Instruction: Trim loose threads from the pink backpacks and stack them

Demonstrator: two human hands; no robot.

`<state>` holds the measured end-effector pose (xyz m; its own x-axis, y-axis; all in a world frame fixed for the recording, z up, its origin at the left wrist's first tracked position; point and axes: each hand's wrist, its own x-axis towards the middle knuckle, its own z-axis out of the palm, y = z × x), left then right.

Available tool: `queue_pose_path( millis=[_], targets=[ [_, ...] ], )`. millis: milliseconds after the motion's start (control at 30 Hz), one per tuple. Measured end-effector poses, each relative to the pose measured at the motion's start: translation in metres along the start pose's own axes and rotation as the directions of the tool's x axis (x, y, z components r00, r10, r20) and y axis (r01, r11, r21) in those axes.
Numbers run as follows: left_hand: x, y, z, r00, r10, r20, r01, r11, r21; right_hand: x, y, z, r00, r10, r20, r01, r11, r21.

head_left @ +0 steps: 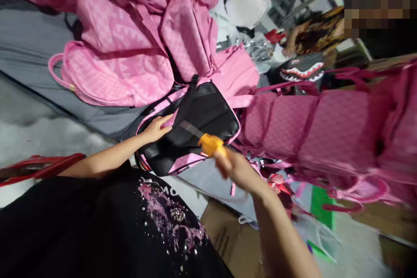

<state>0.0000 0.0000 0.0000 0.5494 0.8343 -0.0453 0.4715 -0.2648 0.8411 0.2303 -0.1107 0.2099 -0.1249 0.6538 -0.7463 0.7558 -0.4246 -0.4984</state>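
A black and pink backpack (215,115) lies in front of me with its black padded side up. My left hand (158,129) is at its near left part, fingers closed on a pink-edged strap (171,120). My right hand (228,163), blurred by motion, grips a yellow-handled tool (211,143) with a flat greyish blade. The blade points left over the black padding; whether it touches is unclear. Motion blur hides the tool's exact kind.
Pink backpacks (120,65) pile up beyond, and a row of darker pink bags (306,126) runs to the right. A black bag with shark teeth (301,71) sits farther back, near another person's hand (289,43). A cardboard box (231,234) stands below; a red frame (42,169) is at left.
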Motion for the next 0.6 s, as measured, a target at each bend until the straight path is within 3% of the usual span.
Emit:
queue_pose_path(
  millis=[67, 167, 233, 267, 300, 367, 400, 467, 500, 533, 600],
  targets=[
    [0.005, 0.003, 0.007, 0.996, -0.075, -0.054, 0.083, 0.982, 0.168, -0.013, 0.019, -0.008, 0.936, 0.182, -0.301, -0.222, 0.969, -0.105],
    [-0.002, 0.022, 0.017, 0.992, -0.078, -0.102, 0.109, 0.931, 0.347, -0.032, 0.043, -0.012, 0.797, 0.302, -0.524, -0.429, 0.893, -0.138],
    [-0.02, 0.044, 0.026, 0.998, -0.001, -0.067, 0.028, 0.912, 0.408, -0.043, 0.054, -0.009, 0.833, 0.324, -0.449, -0.426, 0.893, -0.146],
    [-0.034, 0.056, 0.033, 0.998, 0.06, 0.001, -0.055, 0.908, 0.415, -0.048, 0.059, -0.005, 0.854, 0.33, -0.402, -0.415, 0.899, -0.141],
    [-0.048, 0.067, 0.041, 0.988, 0.12, 0.101, -0.151, 0.901, 0.406, -0.052, 0.062, -0.001, 0.846, 0.341, -0.41, -0.426, 0.895, -0.135],
    [-0.075, 0.083, 0.061, 0.925, 0.194, 0.327, -0.316, 0.871, 0.377, -0.062, 0.07, 0.008, 0.789, 0.369, -0.491, -0.478, 0.871, -0.113],
    [-0.085, 0.088, 0.071, 0.892, 0.179, 0.415, -0.35, 0.855, 0.384, -0.066, 0.075, 0.012, 0.798, 0.371, -0.476, -0.47, 0.877, -0.103],
    [-0.095, 0.089, 0.089, 0.882, 0.051, 0.469, -0.293, 0.839, 0.459, -0.077, 0.087, 0.023, 0.882, 0.327, -0.338, -0.373, 0.924, -0.079],
    [-0.095, 0.087, 0.094, 0.897, -0.014, 0.442, -0.227, 0.842, 0.489, -0.083, 0.094, 0.029, 0.896, 0.314, -0.312, -0.348, 0.936, -0.057],
    [-0.091, 0.083, 0.097, 0.916, -0.058, 0.397, -0.154, 0.862, 0.482, -0.088, 0.101, 0.036, 0.872, 0.332, -0.36, -0.369, 0.929, -0.035],
    [-0.079, 0.072, 0.096, 0.94, -0.112, 0.323, 0.004, 0.948, 0.317, -0.098, 0.115, 0.052, 0.764, 0.396, -0.508, -0.439, 0.898, 0.039]
  ],
)
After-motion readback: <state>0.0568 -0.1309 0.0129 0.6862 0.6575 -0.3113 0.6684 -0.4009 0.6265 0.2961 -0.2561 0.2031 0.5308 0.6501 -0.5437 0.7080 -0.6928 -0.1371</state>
